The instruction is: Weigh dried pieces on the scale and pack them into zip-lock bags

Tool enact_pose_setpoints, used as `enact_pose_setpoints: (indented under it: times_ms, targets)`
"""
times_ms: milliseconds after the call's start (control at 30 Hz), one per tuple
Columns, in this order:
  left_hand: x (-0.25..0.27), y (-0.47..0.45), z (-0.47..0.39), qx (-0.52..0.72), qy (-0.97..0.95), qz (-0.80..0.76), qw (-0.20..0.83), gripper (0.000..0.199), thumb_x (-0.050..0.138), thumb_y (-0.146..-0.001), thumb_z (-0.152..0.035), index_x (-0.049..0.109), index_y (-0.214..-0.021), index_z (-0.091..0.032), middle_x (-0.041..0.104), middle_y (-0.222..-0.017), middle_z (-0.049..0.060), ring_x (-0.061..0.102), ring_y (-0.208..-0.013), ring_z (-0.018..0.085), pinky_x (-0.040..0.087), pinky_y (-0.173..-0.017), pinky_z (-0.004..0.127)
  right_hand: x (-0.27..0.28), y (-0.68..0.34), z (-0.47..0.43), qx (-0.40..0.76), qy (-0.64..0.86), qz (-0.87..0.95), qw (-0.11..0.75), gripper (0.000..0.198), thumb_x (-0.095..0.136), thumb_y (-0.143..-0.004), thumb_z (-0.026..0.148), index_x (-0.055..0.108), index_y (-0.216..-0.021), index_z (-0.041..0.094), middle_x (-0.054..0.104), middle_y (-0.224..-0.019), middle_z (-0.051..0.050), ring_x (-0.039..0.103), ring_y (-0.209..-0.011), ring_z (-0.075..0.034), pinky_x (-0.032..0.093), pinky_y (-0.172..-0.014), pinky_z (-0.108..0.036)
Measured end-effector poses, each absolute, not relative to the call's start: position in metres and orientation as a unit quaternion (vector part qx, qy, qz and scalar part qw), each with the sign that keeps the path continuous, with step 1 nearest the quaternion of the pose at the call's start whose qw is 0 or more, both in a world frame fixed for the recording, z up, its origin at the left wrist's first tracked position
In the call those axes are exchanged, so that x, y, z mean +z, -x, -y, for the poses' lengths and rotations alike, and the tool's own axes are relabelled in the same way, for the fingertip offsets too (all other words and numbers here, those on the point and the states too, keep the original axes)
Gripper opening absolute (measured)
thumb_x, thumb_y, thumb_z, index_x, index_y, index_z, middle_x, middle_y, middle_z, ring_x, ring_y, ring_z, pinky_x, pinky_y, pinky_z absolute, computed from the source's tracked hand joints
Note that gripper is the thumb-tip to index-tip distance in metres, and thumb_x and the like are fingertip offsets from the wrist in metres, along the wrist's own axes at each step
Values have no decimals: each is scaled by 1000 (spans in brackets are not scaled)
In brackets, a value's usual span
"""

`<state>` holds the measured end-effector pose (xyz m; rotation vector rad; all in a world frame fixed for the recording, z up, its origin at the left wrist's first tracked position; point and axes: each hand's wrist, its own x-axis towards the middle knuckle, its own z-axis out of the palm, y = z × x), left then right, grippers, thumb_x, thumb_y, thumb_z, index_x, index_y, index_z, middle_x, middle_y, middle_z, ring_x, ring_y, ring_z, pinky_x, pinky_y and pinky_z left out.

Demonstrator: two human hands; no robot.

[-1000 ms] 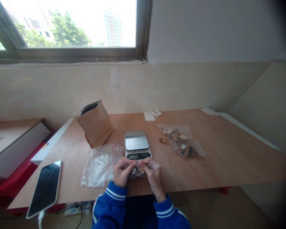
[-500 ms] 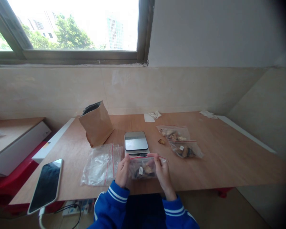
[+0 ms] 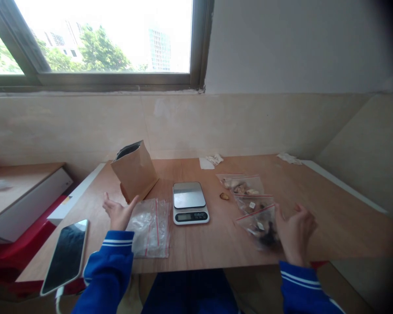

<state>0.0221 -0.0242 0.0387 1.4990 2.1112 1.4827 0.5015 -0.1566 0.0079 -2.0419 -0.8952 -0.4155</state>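
My left hand [image 3: 118, 213] hangs open over the left edge of the stacked clear zip bags [image 3: 152, 229], thumb and fingers spread. At the right, my right hand [image 3: 294, 229] is open beside a filled zip bag [image 3: 260, 229], its thumb close to the bag's corner; whether they touch I cannot tell. That bag holds dark and pale dried pieces and a small white packet. It partly covers a second filled zip bag [image 3: 253, 203], behind which more bagged pale pieces [image 3: 244, 186] lie. Between my hands stands a kitchen scale [image 3: 190, 203] with a bare metal plate.
A brown paper bag [image 3: 136, 170] stands open at the back left. A phone [image 3: 66, 255] with a cable lies at the left table edge. One loose dried piece [image 3: 224, 196] lies right of the scale. Crumpled tissue [image 3: 215, 159] and paper sit near the wall.
The filled zip bag has moved from in front of the scale to the right, beside the other filled bags. Both hands have let go of it and moved apart, the left one leftward.
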Motion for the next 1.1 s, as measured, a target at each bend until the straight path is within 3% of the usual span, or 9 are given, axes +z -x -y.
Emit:
enact_pose_setpoints:
  times_ms: [100, 200, 300, 367, 500, 633, 833, 967, 1100]
  targets:
    - [28, -13, 2, 471, -495, -720, 125, 128, 80, -49, -54, 10, -144, -2, 15, -149, 29, 12, -141, 41, 15, -114, 53, -2, -468, 167, -248, 800, 377, 395, 62, 44, -86, 50, 48, -126, 2, 49, -121, -31, 43, -116, -43, 36, -88, -55]
    - [18, -6, -13, 494, -503, -683, 189, 122, 81, -50, -46, 14, -143, -4, 27, -147, 28, 30, -136, 38, 29, -110, 48, -20, -440, 170, -231, 790, 445, 352, 51, 42, -87, 43, 53, -124, 9, 42, -132, -27, 44, -116, -40, 36, -89, -53]
    - [9, 0, -22, 465, -538, -660, 244, 86, 75, -59, -46, 42, -130, -12, 60, -122, 16, 54, -116, 34, 44, -96, 44, -37, -439, 160, -201, 823, 440, 297, 47, 41, -87, 41, 56, -119, 10, 43, -132, -26, 47, -110, -40, 37, -85, -54]
    - [5, 4, -23, 407, -557, -686, 233, 59, 69, -63, -51, 59, -107, -13, 69, -99, 12, 60, -106, 37, 47, -89, 44, -39, -447, 146, -173, 844, 429, 271, 48, 41, -88, 41, 54, -120, 8, 47, -127, -27, 48, -108, -39, 37, -85, -55]
    - [-1, 8, -21, 389, -579, -691, 191, 46, 62, -66, -49, 63, -94, -12, 71, -89, 12, 64, -94, 35, 49, -81, 40, -24, -456, 115, -153, 842, 445, 263, 53, 40, -89, 42, 50, -124, 3, 45, -129, -30, 43, -117, -41, 37, -88, -56]
    - [-3, 8, -19, 423, -591, -664, 174, 38, 62, -61, -31, 64, -95, -14, 71, -92, 10, 65, -93, 32, 50, -81, 38, -13, -440, 86, -99, 723, 638, 246, 46, 42, -89, 32, 47, -132, 15, 42, -141, -18, 38, -128, -34, 35, -99, -51]
    - [8, 4, -7, 467, -603, -612, 208, 43, 59, -62, -28, 64, -103, -16, 69, -105, 7, 61, -105, 31, 48, -91, 38, -10, -410, 47, 70, 665, 683, 293, 29, 39, -83, 9, 66, -94, 13, 67, -99, -15, 60, -97, -25, 44, -91, -40]
    - [18, -2, -1, 478, -605, -591, 237, 41, 62, -62, -31, 64, -100, -15, 69, -107, 9, 58, -111, 30, 42, -99, 40, 7, -379, 30, 116, 593, 700, 380, 25, 44, -84, 12, 61, -103, 16, 67, -101, -8, 61, -94, -20, 47, -85, -32]
    - [17, -2, -2, 484, -601, -587, 245, 41, 63, -62, -34, 65, -98, -16, 69, -110, 10, 55, -116, 31, 39, -103, 43, 33, -338, 32, 105, 540, 724, 416, 18, 52, -87, 22, 62, -101, 18, 66, -104, -9, 59, -100, -23, 45, -90, -39]
